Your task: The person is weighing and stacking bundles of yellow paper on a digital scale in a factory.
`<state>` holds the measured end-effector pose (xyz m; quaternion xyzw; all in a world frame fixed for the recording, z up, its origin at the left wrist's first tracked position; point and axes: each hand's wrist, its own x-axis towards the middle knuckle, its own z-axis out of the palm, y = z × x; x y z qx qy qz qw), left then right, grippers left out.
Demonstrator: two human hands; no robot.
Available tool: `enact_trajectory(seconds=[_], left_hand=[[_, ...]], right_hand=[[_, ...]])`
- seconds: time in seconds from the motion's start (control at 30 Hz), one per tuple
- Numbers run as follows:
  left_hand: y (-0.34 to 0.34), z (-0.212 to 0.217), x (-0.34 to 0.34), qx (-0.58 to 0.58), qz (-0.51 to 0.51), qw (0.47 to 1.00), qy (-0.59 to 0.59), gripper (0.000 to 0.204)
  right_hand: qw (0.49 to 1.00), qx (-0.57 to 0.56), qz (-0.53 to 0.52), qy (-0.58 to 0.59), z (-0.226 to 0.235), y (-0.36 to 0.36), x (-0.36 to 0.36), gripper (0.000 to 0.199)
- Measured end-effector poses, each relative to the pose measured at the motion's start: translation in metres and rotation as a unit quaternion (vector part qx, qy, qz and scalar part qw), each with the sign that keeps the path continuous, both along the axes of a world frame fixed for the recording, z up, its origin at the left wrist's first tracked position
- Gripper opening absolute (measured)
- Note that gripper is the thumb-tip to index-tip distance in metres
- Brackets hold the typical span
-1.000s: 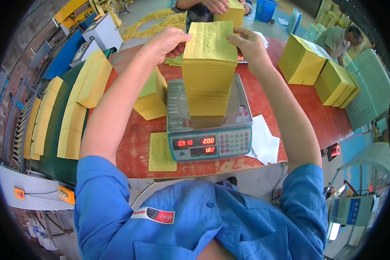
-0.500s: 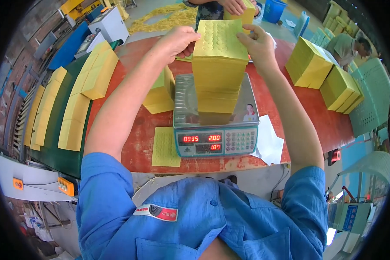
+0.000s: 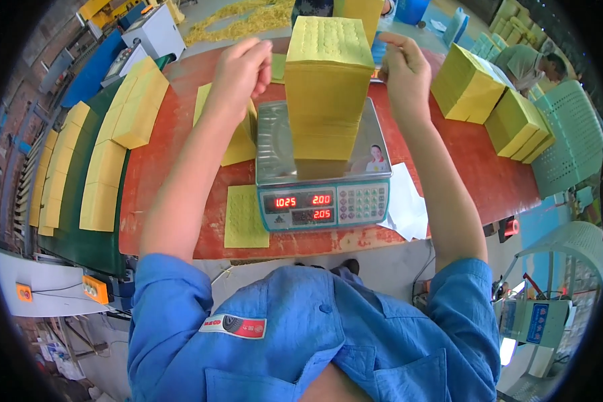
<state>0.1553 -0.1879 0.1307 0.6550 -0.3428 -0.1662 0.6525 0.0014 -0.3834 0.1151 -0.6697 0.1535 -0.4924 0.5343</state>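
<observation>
A tall stack of yellow embossed paper (image 3: pixel 325 107) stands upright on the metal pan of a digital scale (image 3: pixel 269 151), whose red digits are lit. To the left of the stack, my left hand (image 3: pixel 244 70) is raised with its fingers curled in and nothing visible in them. My right hand (image 3: pixel 409 70) hovers on the other side, index finger and thumb apart, not touching the paper. A shorter yellow stack (image 3: pixel 238 144) sits beside the scale, partly hidden by my left forearm. One yellow sheet (image 3: pixel 246 221) lies by the scale's front left corner, and white paper (image 3: pixel 407 204) by its right.
Yellow bundles (image 3: pixel 100 194) line a green conveyor belt (image 3: pixel 74 208) at the left. More yellow stacks (image 3: pixel 465 87) stand on the red table (image 3: pixel 476 167) at the right, near a green plastic chair (image 3: pixel 573 134). A co-worker (image 3: pixel 526 67) bends beyond them; another person is partly visible across the table.
Both my hands have let go of the tall stack's upper edges and moved apart to either side. The scale's digits have changed. The whole view has shifted slightly.
</observation>
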Motion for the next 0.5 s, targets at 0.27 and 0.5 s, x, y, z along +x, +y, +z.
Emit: enact_trajectory(seconds=[0.27,0.5], left_hand=[[0.145,-0.095,-0.054,-0.056,0.148,0.979,0.129,0.027],[0.191,-0.130,-0.109,-0.011,0.231,0.954,0.189,0.029]], right_hand=[[0.997,0.052,0.031,-0.053,-0.046,0.027,-0.094,0.019],[0.977,0.196,0.070,-0.048,-0.097,0.038,-0.142,0.020]])
